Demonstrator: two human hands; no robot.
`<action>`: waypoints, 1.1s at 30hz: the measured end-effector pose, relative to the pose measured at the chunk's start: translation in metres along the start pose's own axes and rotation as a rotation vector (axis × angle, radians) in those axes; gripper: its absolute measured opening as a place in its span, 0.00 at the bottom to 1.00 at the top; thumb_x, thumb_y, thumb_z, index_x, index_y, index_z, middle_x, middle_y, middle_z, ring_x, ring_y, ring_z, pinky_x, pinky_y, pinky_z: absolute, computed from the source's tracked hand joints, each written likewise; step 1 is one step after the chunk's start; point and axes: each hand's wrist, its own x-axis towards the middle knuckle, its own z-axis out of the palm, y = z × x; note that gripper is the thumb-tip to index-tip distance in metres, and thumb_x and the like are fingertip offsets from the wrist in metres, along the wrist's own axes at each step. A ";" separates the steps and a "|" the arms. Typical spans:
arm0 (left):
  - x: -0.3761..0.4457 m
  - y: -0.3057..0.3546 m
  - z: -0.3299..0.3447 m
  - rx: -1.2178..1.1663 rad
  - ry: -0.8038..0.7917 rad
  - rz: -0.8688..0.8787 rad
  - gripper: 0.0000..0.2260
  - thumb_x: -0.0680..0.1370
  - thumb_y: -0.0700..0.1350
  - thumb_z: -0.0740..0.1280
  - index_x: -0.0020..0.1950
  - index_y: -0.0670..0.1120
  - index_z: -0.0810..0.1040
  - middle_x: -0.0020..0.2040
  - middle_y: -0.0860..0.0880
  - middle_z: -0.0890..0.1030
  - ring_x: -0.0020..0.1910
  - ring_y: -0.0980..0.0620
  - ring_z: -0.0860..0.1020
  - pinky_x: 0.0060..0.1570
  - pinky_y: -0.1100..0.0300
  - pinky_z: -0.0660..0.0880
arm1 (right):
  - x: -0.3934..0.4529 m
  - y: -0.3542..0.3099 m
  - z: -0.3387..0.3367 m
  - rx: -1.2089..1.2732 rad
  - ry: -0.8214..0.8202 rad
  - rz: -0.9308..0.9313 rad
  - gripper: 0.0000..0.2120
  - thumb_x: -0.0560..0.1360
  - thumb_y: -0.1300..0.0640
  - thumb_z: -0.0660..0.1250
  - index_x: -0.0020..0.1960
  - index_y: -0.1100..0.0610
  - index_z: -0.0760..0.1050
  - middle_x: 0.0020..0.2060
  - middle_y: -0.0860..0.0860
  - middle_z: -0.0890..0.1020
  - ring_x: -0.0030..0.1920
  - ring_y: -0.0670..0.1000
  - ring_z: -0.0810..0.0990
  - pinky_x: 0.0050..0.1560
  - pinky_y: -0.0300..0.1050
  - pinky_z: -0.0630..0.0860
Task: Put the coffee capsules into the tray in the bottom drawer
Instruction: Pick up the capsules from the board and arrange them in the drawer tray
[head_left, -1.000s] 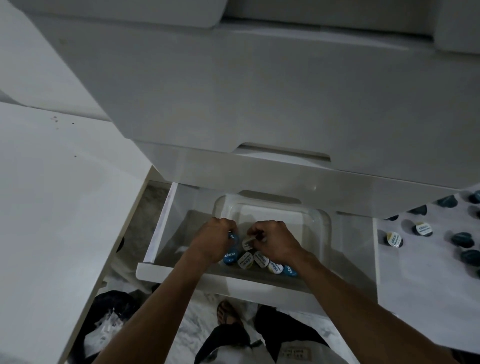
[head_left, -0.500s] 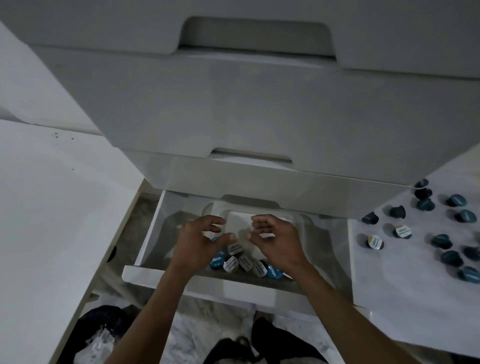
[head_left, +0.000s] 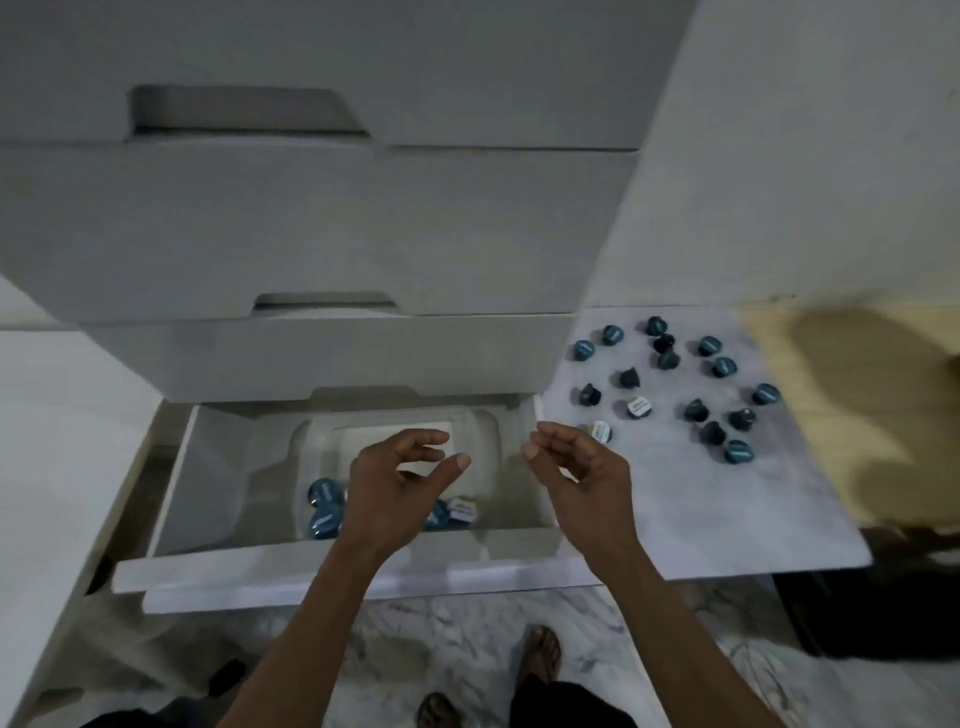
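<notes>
Capsules already banked: a few small round teal-and-white coffee capsules (head_left: 327, 506) lie in the near end of the clear plastic tray (head_left: 475, 431) inside the open white bottom drawer (head_left: 332, 577). Your left hand (head_left: 395, 486) hovers over that tray, fingers loosely spread, empty. Your right hand (head_left: 582, 478), just right of the tray, equally slack and empty, is nearer the loose capsules (head_left: 696, 387) scattered further right on the pale mat (head_left: 779, 493).

We see two bare forearms, no sleeves, no watch or rings on the left hand (head_left: 395, 483) or the right hand (head_left: 582, 478). Down near the floor we catch dark clothing on the legs (head_left: 566, 701) and open sandals (head_left: 543, 647) on both feet.
</notes>
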 end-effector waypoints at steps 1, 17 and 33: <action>0.000 0.007 0.013 0.004 -0.024 0.016 0.11 0.69 0.51 0.77 0.49 0.51 0.83 0.42 0.55 0.85 0.44 0.63 0.82 0.37 0.71 0.76 | 0.001 0.000 -0.015 -0.003 0.026 0.007 0.08 0.71 0.60 0.75 0.50 0.54 0.82 0.44 0.50 0.86 0.46 0.50 0.84 0.52 0.53 0.81; 0.040 0.071 0.330 0.098 -0.256 -0.078 0.10 0.71 0.48 0.76 0.51 0.48 0.82 0.48 0.55 0.84 0.43 0.63 0.81 0.37 0.72 0.74 | 0.131 0.072 -0.305 -0.276 0.152 0.077 0.09 0.71 0.58 0.75 0.52 0.54 0.82 0.44 0.47 0.85 0.44 0.40 0.83 0.47 0.36 0.80; 0.077 0.052 0.464 0.413 -0.114 -0.360 0.12 0.70 0.57 0.71 0.46 0.51 0.82 0.48 0.51 0.84 0.49 0.48 0.81 0.52 0.50 0.78 | 0.181 0.155 -0.337 -0.642 -0.278 -0.041 0.20 0.67 0.59 0.78 0.58 0.54 0.80 0.57 0.51 0.82 0.56 0.52 0.77 0.56 0.35 0.67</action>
